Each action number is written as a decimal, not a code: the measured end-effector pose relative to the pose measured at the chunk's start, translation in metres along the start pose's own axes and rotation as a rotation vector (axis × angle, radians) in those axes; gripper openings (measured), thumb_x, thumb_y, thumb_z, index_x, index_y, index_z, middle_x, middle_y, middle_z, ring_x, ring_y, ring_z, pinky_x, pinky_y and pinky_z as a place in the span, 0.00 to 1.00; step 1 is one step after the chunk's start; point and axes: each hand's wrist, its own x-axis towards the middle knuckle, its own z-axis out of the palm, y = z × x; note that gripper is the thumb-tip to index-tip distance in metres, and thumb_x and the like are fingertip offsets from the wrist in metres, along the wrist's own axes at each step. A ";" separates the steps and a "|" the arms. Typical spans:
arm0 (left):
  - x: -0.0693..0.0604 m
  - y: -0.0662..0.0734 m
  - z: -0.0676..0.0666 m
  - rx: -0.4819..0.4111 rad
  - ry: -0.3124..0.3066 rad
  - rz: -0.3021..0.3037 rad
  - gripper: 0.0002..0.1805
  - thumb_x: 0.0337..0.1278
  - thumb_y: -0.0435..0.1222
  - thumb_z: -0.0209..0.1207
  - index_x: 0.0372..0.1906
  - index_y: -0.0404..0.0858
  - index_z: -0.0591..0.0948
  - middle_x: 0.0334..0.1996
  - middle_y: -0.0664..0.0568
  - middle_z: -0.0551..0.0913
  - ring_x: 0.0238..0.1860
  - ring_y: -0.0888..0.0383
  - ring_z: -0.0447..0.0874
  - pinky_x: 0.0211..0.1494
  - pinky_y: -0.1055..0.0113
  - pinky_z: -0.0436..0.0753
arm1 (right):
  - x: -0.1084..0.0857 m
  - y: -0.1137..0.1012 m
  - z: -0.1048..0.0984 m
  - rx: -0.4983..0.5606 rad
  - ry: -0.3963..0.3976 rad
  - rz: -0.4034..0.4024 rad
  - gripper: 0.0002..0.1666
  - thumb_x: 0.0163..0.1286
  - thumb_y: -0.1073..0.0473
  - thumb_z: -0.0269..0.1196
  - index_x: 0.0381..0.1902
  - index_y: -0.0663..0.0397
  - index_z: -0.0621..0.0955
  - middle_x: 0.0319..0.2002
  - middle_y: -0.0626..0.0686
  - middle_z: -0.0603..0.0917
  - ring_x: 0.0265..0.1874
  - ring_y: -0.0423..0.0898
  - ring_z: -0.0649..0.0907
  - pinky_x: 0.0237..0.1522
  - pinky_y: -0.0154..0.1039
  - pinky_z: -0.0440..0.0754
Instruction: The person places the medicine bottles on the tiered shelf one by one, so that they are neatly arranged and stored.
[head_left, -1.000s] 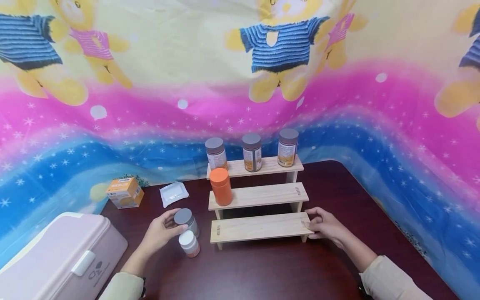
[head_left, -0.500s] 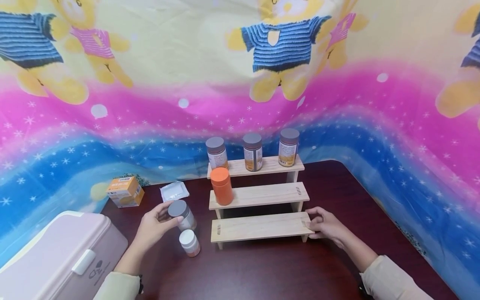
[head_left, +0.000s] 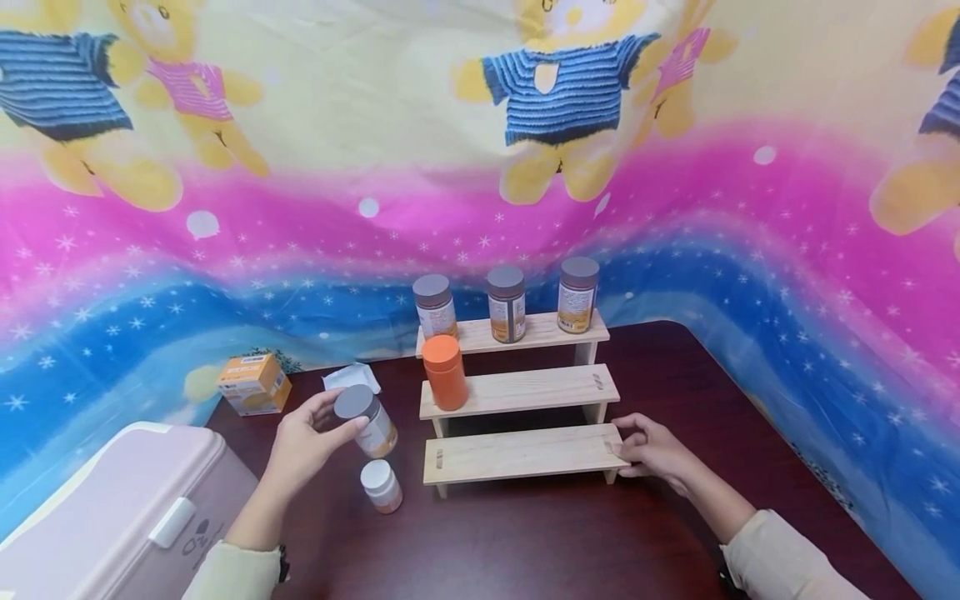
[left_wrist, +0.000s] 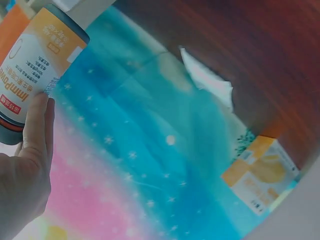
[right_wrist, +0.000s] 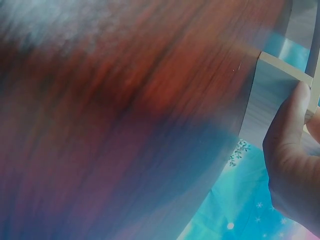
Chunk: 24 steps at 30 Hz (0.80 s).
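Note:
My left hand grips a grey-lidded supplement bottle and holds it tilted, just behind a small white-capped bottle that stands on the table. In the left wrist view the held bottle shows an orange and white label, with fingers against its side. At the right end of the lowest step of a three-tier wooden rack, my right hand pinches the board's end. The right wrist view shows the thumb on the wood. An orange bottle stands at the left of the middle step.
Three grey-lidded bottles stand along the top step. Left of the rack lie a white packet and an orange-and-white box. A pale pink case fills the near left. Patterned cloth hangs behind the dark table.
My left hand has raised the grey-lidded bottle and moved it back and slightly left, away from the small white-capped bottle, tilting it. The right hand keeps its place on the rack.

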 end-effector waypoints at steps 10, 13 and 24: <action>-0.006 0.031 -0.002 -0.039 0.015 0.073 0.35 0.47 0.48 0.69 0.62 0.41 0.73 0.55 0.43 0.79 0.56 0.46 0.77 0.53 0.54 0.79 | -0.001 -0.001 0.000 0.013 0.001 -0.015 0.35 0.61 0.70 0.60 0.63 0.72 0.59 0.29 0.54 0.78 0.30 0.47 0.82 0.34 0.45 0.85; -0.010 0.040 0.001 -0.060 -0.010 0.078 0.35 0.47 0.47 0.69 0.62 0.41 0.73 0.55 0.44 0.79 0.56 0.46 0.77 0.53 0.55 0.80 | -0.001 0.001 0.000 0.014 0.003 -0.016 0.35 0.61 0.70 0.60 0.63 0.72 0.59 0.29 0.54 0.78 0.30 0.47 0.81 0.33 0.44 0.85; -0.017 0.068 0.022 -0.115 -0.106 0.113 0.34 0.44 0.45 0.71 0.60 0.43 0.75 0.51 0.46 0.82 0.50 0.48 0.81 0.49 0.55 0.82 | 0.001 0.004 -0.001 0.019 0.005 -0.013 0.34 0.62 0.71 0.59 0.63 0.71 0.59 0.30 0.55 0.77 0.30 0.47 0.81 0.33 0.44 0.85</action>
